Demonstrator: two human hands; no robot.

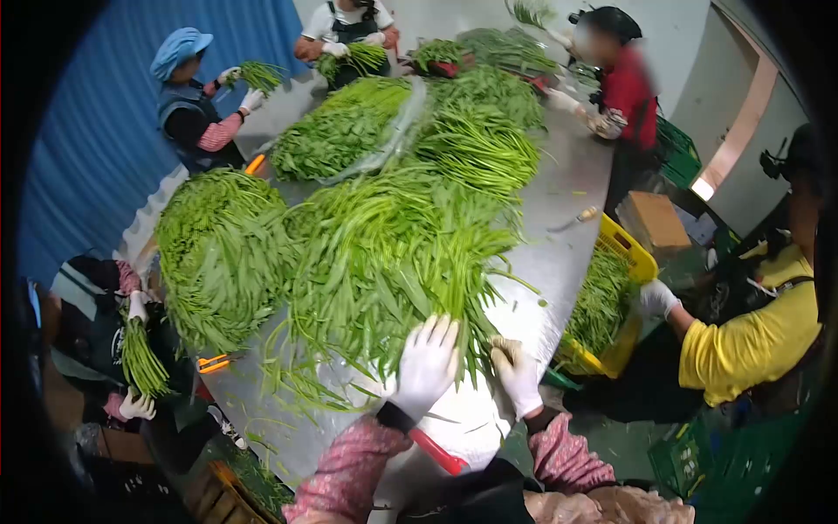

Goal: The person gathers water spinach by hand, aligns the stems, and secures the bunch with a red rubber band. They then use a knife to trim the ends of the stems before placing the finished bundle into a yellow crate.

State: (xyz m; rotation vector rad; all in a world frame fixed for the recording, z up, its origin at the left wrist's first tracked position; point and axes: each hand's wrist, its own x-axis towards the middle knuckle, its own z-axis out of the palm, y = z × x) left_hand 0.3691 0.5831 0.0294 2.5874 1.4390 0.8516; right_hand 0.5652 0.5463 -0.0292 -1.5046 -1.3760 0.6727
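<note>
A large heap of long-stemmed leafy greens, resembling water spinach (375,253), covers the middle of the metal table. My left hand (428,367), in a white glove, lies on the near edge of this heap with its fingers stretched out. Just to the right, my gloved right hand (517,375) has its fingers curled at the hanging leaf tips and seems to pinch some of them; its fingertips are partly hidden. Below my left wrist, a red-handled tool (439,451) rests on the table near my body, its far end hidden by my sleeve.
More greens (223,253) are piled at left, others on a plastic sheet (410,118). An orange-handled cutter (214,362) and a knife (576,218) lie near the table's edges. Yellow crate (646,258) at right holds greens. Several co-workers stand around the metal table (563,188).
</note>
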